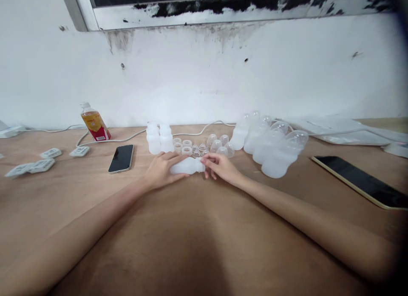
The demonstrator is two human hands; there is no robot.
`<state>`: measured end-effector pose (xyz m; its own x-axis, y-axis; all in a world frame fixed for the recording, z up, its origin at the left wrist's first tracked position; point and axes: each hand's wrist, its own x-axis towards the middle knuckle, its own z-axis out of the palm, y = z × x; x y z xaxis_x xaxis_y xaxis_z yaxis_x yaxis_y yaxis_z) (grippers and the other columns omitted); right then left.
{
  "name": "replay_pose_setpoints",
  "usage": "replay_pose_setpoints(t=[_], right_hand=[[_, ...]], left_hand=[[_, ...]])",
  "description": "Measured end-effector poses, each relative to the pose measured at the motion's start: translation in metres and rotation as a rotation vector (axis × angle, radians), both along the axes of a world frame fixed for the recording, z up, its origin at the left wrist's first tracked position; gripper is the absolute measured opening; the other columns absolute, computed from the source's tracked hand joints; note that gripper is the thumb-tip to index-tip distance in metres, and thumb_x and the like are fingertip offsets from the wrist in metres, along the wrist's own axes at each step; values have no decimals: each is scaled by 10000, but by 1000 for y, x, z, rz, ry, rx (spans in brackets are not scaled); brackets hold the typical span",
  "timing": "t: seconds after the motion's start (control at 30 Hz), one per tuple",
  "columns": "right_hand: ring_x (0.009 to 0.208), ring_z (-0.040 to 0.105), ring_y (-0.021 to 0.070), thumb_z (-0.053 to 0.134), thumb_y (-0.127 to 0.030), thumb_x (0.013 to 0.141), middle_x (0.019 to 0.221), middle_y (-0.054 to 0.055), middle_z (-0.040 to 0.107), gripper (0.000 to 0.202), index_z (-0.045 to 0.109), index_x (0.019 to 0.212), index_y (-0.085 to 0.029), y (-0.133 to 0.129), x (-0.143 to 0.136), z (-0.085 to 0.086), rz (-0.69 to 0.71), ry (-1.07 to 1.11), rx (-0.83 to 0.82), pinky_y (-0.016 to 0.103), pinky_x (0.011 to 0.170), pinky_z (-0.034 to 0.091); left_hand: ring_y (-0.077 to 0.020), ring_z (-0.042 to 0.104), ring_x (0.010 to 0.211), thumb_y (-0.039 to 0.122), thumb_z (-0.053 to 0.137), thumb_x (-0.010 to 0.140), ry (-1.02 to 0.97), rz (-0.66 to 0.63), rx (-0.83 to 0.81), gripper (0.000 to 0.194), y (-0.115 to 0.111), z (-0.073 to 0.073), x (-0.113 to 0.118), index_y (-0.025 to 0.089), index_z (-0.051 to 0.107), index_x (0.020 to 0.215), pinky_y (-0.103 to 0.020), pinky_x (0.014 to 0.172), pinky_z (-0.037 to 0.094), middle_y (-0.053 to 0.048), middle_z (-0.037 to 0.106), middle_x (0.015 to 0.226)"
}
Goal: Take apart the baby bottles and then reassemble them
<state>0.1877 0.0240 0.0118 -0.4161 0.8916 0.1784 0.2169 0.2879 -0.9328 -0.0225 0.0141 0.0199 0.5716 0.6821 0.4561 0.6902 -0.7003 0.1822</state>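
A frosted white baby bottle [185, 165] lies on its side between my hands, its neck pointing right. My left hand [160, 168] is wrapped around its base and body. At the neck end, the fingers of my right hand [221, 165] pinch the bottle; whether a small part is also between them, I cannot make out. Just beyond are several white collar rings [186, 150], small clear teats [196, 153] and clear domed caps [222, 150]. Two uncapped bottles [154, 139] stand behind my left hand. To the right stand several bottles with domed caps [276, 160].
A phone [121, 159] and a drink bottle [96, 124] are on the left, near small white packets [38, 165]. A larger phone or tablet [363, 181] lies far right. A white cable [127, 139] runs along the wall, and plastic bags [338, 132] lie at back right.
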Motion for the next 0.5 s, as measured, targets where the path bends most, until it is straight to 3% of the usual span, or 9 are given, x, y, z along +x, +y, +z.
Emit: replay_pose_setpoints(t=[0.13,0.27,0.4,0.5], right_hand=[[348,482,58,449,-429,754,494,-7,552,306,504,655,-145,-2,0,6,26,-66,-57,143,284,283],[528,547,91,493,-395,730,744,30,598,257,567,835,-172,-2,1,10,37,-73,55,168,348,393],[842,545,166,592,-315,658,993,46,551,288,577,925,-210,-2,2,14,140,-80,185,272,603,497],[1049,443,206,606,-268,655,1082,45,503,326,559,977,-245,-4,2,16,190,-82,322,353,791,443]], left_hand=[[-218,504,955,480,514,694,-52,-11,-2,526,0,-3,0,227,466,1152,-338,825,361,-71,556,1055],[-204,541,878,483,535,666,-129,-18,-279,523,-3,5,2,264,478,1137,-296,742,407,-21,596,998],[-205,572,798,508,514,662,-162,14,-549,451,-2,15,0,250,573,1027,-266,661,420,-9,641,884],[-179,588,669,529,457,693,-214,42,-688,395,0,20,-3,219,653,837,-240,561,421,-13,656,742]])
